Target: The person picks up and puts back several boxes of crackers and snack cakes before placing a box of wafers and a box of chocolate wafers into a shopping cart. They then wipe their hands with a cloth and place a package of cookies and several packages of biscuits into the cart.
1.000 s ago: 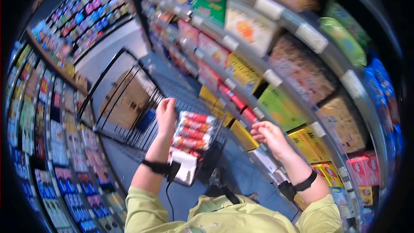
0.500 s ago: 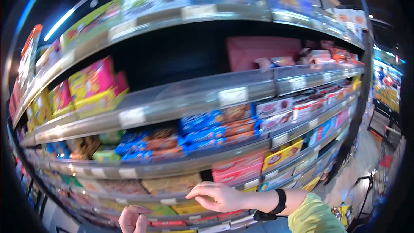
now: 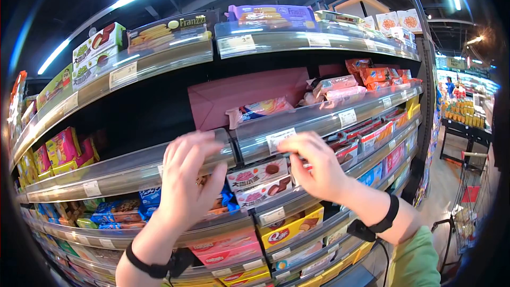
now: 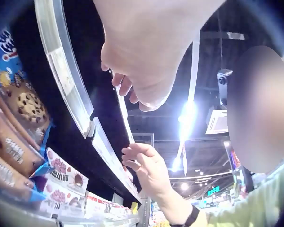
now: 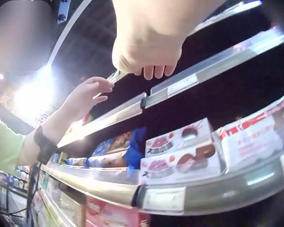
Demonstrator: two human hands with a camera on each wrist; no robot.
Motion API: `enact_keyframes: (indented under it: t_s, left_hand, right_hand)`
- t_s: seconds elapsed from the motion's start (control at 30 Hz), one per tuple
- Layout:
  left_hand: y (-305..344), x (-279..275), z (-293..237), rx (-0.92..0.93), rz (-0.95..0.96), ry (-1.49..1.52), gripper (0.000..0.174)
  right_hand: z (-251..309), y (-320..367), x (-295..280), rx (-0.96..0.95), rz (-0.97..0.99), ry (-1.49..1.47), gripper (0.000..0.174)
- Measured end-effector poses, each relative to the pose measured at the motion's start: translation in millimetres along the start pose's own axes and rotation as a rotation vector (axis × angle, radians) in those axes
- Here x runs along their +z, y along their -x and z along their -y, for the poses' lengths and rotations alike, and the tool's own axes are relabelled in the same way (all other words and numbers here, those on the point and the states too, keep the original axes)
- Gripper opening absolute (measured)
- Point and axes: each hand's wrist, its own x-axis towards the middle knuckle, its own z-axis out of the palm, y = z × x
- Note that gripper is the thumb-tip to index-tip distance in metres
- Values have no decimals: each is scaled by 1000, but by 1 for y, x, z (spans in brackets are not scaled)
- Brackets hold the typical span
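Note:
Both hands are raised in front of a snack shelf and hold nothing. The left hand has its fingers extended and thumb apart, overlapping the lip of the middle shelf in the head view. To its right, the right hand, fingers loosely bent, is nearest a price tag on that lip. Behind the lip lies a single wrapped snack pack, with pink packs farther right. White boxes with chocolate cake pictures stand on the shelf below, beside blue cookie bags.
Purple and dark Franzzi biscuit packs stand on the top shelf. Yellow and pink packets sit at the left. Lower down are red-pink boxes and a yellow box. A shopping cart stands in the aisle at right.
The view has swung from the shopping cart and aisle up to the shelf. Both hands have risen from low in front of the body to the middle shelf.

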Motion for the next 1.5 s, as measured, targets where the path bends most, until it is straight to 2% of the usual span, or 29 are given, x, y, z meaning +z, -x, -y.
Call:
enact_keyframes:
  t_s: [0.03,0.1,0.17,0.23,0.3,0.33,0.4,0.43,0.5,0.57,0.63,0.67,0.77,0.83,0.87,0.9,0.97,1.0,1.03,1.1,1.17,1.33,1.47,1.5]
  left_hand:
    - [-13,12,5,9,-22,-39,26]
    - [-34,31,14,-107,-10,-189,25]
    - [-47,47,33,-197,-34,-273,29]
    - [-50,59,50,-264,1,-343,35]
    - [-49,70,55,-372,126,-556,42]
    - [-50,69,52,-383,175,-535,48]
    - [-52,69,51,-409,236,-546,50]
    - [-51,68,52,-445,291,-548,51]
    - [-51,68,52,-451,313,-551,51]
    - [-50,68,52,-446,309,-558,50]
    - [-48,70,54,-420,266,-564,49]
    - [-47,71,55,-415,255,-558,49]
    - [-44,72,58,-399,216,-536,48]
    - [-44,72,59,-401,217,-519,49]
    - [-43,72,61,-401,221,-518,49]
    - [-42,73,63,-376,195,-524,50]
    - [-44,69,60,-352,169,-522,52]
    - [-49,62,54,-404,218,-445,55]
    - [-51,58,51,-454,267,-365,57]
    - [-51,59,53,-409,230,-367,63]
    - [-53,57,52,-472,239,-306,67]
    - [-51,58,53,-478,187,-283,77]
    - [-49,60,55,-456,154,-206,76]
    - [-50,59,53,-460,141,-203,69]
  right_hand:
    - [-14,-10,-4,-26,-17,11,24]
    - [-41,-31,-9,-59,-42,89,21]
    - [-68,-49,-7,3,-38,116,23]
    - [-95,-61,3,47,-17,123,24]
    - [-117,-71,14,185,69,144,27]
    - [-123,-77,17,186,62,138,27]
    - [-128,-89,23,472,296,246,41]
    - [-132,-94,25,474,294,232,41]
    - [-137,-106,26,559,607,219,55]
    - [-135,-113,25,648,719,236,61]
    - [-126,-112,25,614,680,433,67]
    - [-124,-112,23,606,685,435,67]
    - [-123,-114,19,642,706,330,65]
    - [-124,-112,18,772,689,78,60]
    - [-124,-111,20,752,635,74,51]
    - [-124,-107,22,755,635,73,51]
    - [-122,-94,26,492,254,56,54]
    - [-119,-90,29,297,86,163,51]
    - [-115,-87,28,299,90,171,51]
    - [-102,-86,26,-6,-41,276,51]
    - [-100,-85,30,-45,-49,253,53]
    - [-97,-84,34,-72,-73,279,49]
    - [-96,-81,33,-185,-99,325,54]
    - [-98,-81,33,-199,-96,330,55]
